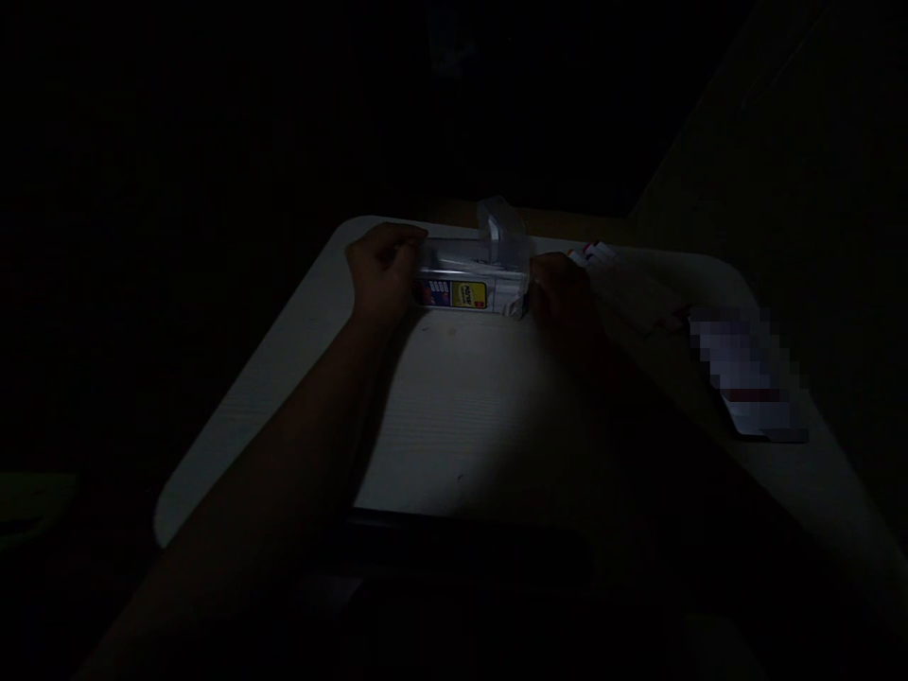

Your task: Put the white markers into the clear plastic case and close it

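Observation:
The scene is very dark. A clear plastic box (468,274) with a yellow, red and blue label lies on a white table (454,416) near its far edge. My left hand (383,270) grips the box's left end. My right hand (564,303) holds its right end, beside some crumpled white material. A clear flap or lid (500,227) stands up from the box's top.
To the right of the box lie a red-and-white packet (592,253) and papers (744,378), partly blurred. A dark object (461,549) sits at the table's near edge. Everything around the table is black.

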